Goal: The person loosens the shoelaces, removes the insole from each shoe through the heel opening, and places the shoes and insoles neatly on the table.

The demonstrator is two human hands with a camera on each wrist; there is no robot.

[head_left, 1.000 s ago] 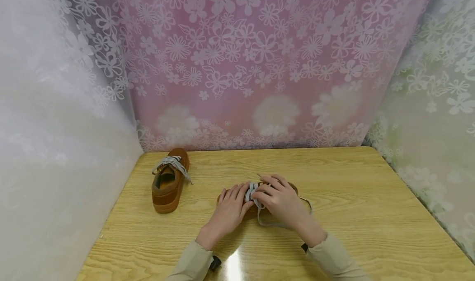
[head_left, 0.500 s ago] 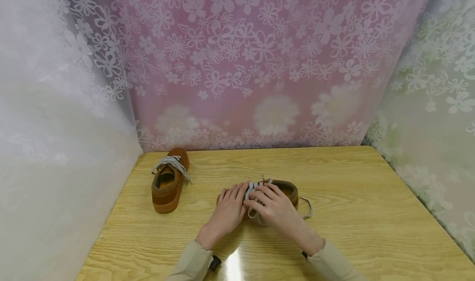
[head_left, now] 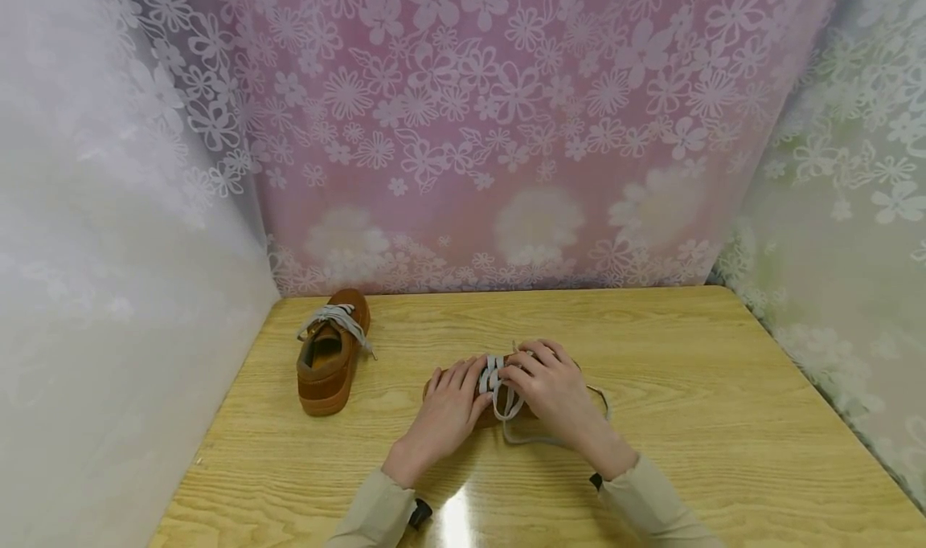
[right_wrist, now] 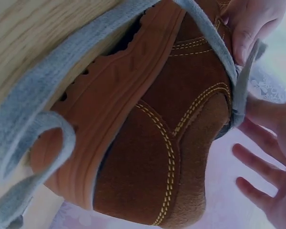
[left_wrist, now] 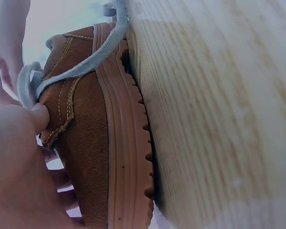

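Observation:
A brown suede shoe (left_wrist: 86,138) with grey laces lies across the table's middle, toe to the left. My left hand (head_left: 444,411) grips its front part, fingers over the top and thumb near the laces. At the lacing, my right hand (head_left: 553,395) pinches the grey shoelace (right_wrist: 239,98) between thumb and index finger, the other fingers spread above the shoe opening. A lace loop (head_left: 499,410) hangs over the shoe's near side. One loose lace end trails onto the table by the heel. The right hand hides most of the opening in the head view.
Another brown shoe (head_left: 325,383) stands at the table's left, its grey laces tied and toe toward the back. The wooden table (head_left: 687,387) meets a pink flowered curtain (head_left: 463,170) behind, with pale sheets on both sides.
My right hand went left toward the left hand, baring the shoe opening, then came back right over it. A lace loop now shows on the near side. The left hand stayed put.

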